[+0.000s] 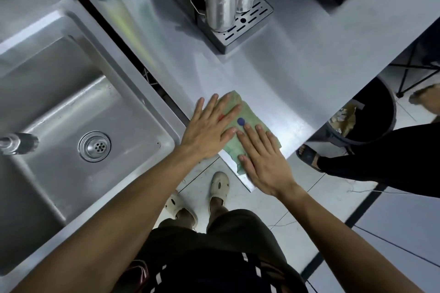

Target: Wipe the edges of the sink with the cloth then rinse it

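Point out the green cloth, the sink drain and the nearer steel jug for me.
Green cloth [247,114]: head view, on its bare middle between the hands.
Round steel sink drain [94,146]: head view, on the strainer's centre.
Nearer steel jug [220,5]: head view, on its side wall.

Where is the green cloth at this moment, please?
In the head view, the green cloth lies flat on the steel counter near its front corner, right of the sink, with the left hand and right hand pressing on it.
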A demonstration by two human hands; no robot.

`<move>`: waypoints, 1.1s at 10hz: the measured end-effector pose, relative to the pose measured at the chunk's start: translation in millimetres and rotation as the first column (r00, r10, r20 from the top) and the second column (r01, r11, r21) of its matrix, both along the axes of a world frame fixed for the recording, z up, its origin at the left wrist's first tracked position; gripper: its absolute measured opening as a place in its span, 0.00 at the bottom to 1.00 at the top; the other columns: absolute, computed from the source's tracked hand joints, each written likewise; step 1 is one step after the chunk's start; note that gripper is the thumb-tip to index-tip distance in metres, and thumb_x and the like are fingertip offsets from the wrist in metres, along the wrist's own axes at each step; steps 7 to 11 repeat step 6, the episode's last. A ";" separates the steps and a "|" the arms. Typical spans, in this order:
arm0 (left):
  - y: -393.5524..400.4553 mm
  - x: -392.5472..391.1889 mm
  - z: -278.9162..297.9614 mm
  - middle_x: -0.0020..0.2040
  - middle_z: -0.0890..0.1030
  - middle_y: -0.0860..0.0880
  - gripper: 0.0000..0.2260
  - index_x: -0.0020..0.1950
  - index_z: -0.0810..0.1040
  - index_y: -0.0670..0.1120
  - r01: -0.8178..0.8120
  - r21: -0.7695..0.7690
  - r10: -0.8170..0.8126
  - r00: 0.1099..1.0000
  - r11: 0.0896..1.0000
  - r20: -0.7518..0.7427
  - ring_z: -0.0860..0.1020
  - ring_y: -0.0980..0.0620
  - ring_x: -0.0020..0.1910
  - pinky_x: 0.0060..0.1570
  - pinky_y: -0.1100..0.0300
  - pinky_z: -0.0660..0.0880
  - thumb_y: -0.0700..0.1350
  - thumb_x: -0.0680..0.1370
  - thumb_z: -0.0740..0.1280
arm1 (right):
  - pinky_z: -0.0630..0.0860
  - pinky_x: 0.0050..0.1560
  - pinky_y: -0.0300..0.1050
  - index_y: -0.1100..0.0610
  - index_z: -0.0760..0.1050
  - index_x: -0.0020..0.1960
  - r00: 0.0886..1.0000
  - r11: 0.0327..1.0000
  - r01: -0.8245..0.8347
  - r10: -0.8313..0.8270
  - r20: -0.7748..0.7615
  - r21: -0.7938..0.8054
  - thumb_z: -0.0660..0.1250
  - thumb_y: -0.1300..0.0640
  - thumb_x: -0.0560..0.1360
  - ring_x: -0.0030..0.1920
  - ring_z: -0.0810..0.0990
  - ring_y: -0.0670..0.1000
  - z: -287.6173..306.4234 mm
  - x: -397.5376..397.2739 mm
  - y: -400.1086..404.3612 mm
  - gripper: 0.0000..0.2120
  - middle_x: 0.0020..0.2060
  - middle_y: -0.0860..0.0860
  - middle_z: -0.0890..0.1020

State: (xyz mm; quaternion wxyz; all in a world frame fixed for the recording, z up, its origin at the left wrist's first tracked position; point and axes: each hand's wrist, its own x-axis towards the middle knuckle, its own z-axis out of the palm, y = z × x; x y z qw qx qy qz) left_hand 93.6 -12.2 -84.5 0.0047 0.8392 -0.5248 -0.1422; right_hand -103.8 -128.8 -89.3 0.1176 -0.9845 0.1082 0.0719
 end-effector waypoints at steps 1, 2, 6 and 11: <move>4.6 0.4 0.2 0.84 0.37 0.49 0.28 0.83 0.38 0.58 0.037 0.005 -0.037 0.999 0.999 -0.012 0.41 0.43 0.84 0.80 0.42 0.38 0.61 0.86 0.44 | 0.50 0.82 0.64 0.57 0.51 0.84 1.000 1.000 0.016 -0.016 -0.020 0.015 0.47 0.45 0.86 0.83 0.45 0.59 3.7 -4.0 9.9 0.30 0.84 0.55 0.50; 9.5 -0.5 0.3 0.84 0.37 0.49 0.28 0.84 0.39 0.58 0.031 -0.006 -0.031 0.999 1.000 -0.018 0.41 0.43 0.84 0.81 0.41 0.39 0.61 0.86 0.45 | 0.49 0.82 0.63 0.55 0.49 0.84 0.999 1.000 -0.004 0.005 -0.047 0.012 0.47 0.44 0.86 0.84 0.43 0.58 5.8 -4.2 10.3 0.30 0.84 0.54 0.48; 81.4 -50.4 17.9 0.75 0.74 0.48 0.19 0.71 0.77 0.48 0.035 -0.178 -0.049 0.996 0.983 -0.077 0.71 0.44 0.75 0.76 0.36 0.61 0.48 0.81 0.61 | 0.68 0.73 0.62 0.61 0.72 0.74 0.978 0.980 0.109 -0.135 0.159 0.165 0.57 0.51 0.85 0.73 0.71 0.62 16.1 -42.7 25.6 0.22 0.73 0.58 0.72; 81.4 -50.4 17.9 0.75 0.74 0.48 0.19 0.71 0.77 0.48 0.035 -0.178 -0.049 0.996 0.983 -0.077 0.71 0.44 0.75 0.76 0.36 0.61 0.48 0.81 0.61 | 0.68 0.73 0.62 0.61 0.72 0.74 0.978 0.980 0.109 -0.135 0.159 0.165 0.57 0.51 0.85 0.73 0.71 0.62 16.1 -42.7 25.6 0.22 0.73 0.58 0.72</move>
